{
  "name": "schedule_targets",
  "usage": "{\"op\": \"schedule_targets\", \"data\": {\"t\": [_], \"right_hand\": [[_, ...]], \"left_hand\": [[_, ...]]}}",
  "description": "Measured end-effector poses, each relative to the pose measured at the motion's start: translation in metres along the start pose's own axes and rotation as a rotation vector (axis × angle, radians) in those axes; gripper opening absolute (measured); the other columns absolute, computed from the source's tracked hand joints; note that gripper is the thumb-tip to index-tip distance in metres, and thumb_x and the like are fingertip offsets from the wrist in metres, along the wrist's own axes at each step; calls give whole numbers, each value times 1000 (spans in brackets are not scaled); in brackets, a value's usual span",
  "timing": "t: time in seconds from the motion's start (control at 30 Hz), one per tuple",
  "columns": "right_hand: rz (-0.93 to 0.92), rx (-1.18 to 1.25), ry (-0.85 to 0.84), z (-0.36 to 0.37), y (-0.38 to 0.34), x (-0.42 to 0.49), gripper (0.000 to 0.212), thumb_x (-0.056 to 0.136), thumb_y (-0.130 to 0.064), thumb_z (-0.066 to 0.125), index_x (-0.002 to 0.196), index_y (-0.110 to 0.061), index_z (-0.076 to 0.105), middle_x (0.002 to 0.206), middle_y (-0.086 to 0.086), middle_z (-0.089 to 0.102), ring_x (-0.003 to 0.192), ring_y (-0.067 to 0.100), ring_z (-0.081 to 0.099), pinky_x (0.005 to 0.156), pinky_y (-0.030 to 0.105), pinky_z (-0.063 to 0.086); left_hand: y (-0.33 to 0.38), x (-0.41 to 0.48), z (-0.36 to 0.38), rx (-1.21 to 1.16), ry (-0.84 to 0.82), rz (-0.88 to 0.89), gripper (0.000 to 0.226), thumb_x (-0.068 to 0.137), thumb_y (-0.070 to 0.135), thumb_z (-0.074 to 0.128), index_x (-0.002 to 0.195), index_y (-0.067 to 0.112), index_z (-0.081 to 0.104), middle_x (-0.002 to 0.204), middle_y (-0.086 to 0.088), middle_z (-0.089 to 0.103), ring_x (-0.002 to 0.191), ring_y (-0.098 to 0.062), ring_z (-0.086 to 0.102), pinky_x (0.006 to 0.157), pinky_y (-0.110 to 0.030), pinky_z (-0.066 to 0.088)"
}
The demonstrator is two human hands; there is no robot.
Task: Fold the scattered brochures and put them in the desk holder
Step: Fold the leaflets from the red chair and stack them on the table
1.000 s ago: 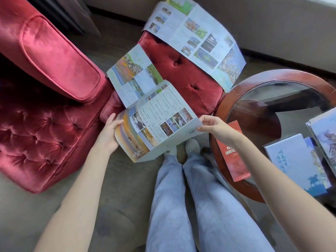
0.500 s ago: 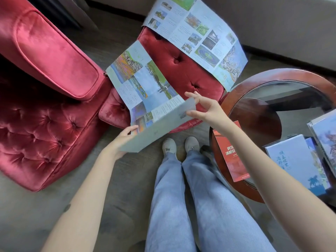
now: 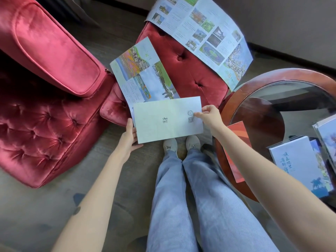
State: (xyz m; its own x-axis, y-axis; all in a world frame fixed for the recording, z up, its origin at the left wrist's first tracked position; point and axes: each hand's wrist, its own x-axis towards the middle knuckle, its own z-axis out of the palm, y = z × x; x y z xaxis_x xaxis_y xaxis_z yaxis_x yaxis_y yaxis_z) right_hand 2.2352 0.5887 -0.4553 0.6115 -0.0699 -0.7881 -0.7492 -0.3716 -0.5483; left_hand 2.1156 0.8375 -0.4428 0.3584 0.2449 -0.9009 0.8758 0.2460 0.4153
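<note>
I hold a colourful brochure (image 3: 140,73) between both hands above the floor. Its near panel (image 3: 168,120) is folded over, so a pale blank face with a small stamp and a code points up at me. My left hand (image 3: 129,137) grips the fold's lower left corner. My right hand (image 3: 209,115) pinches its right edge. A second, larger brochure (image 3: 205,35) lies unfolded across the far side of the red footstool (image 3: 190,77). Folded brochures (image 3: 298,162) and a red leaflet (image 3: 236,142) rest on the round table at the right. No desk holder is in view.
A red tufted velvet armchair (image 3: 45,88) fills the left side. The round glass-topped table with a wooden rim (image 3: 234,99) stands at the right. My legs in light jeans and my shoes (image 3: 180,144) are below the brochure. A pale wall runs along the back.
The near panel of the brochure, earlier showing its printed inside, has been folded up and over. Its pale back now faces me. Both hands have shifted to the fold's edges.
</note>
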Motion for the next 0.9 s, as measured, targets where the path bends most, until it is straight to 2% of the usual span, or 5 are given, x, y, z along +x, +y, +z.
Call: {"op": "schedule_targets", "data": {"t": [0.13, 0.43, 0.57, 0.77, 0.9], "right_hand": [[1, -28, -68, 9, 6, -1, 24, 79, -10, 69, 92, -13, 49, 86, 1, 59, 86, 18, 56, 74, 32, 44], [37, -98, -198, 20, 10, -7, 24, 81, -3, 66, 80, -15, 46, 93, 9, 60, 65, 10, 58, 50, 12, 43], [3, -252, -180, 14, 14, -9, 51, 80, -16, 69, 124, -10, 44, 121, 12, 55, 103, 21, 57, 83, 27, 46], [-649, -606, -263, -10, -3, -23, 88, 73, -9, 72, 146, -9, 22, 155, 11, 22, 144, 21, 19, 116, 28, 17], [-790, -499, -374, -9, -12, -44, 94, 71, -11, 78, 146, -6, 22, 154, 10, 24, 143, 12, 20, 115, 15, 13]], "left_hand": [[-5, -2, -6, 115, 35, 180, 14, 90, 26, 59, 104, 26, 59, 103, 7, 66, 102, -16, 60, 73, -25, 49], [20, -9, -3, -429, 3, 244, 39, 86, -5, 42, 116, 14, 57, 111, -5, 66, 101, -22, 62, 84, -36, 52], [32, -20, -3, -524, -116, 260, 46, 82, -5, 36, 92, 18, 74, 99, 0, 73, 98, -18, 66, 86, -33, 54], [57, -40, -12, 273, -162, 565, 41, 81, -16, 48, 91, 14, 74, 95, 10, 66, 90, 6, 59, 86, -13, 43], [68, -51, -2, 648, -112, 806, 36, 80, -13, 59, 103, 13, 69, 102, 4, 58, 110, -11, 49, 99, -19, 33]]}}
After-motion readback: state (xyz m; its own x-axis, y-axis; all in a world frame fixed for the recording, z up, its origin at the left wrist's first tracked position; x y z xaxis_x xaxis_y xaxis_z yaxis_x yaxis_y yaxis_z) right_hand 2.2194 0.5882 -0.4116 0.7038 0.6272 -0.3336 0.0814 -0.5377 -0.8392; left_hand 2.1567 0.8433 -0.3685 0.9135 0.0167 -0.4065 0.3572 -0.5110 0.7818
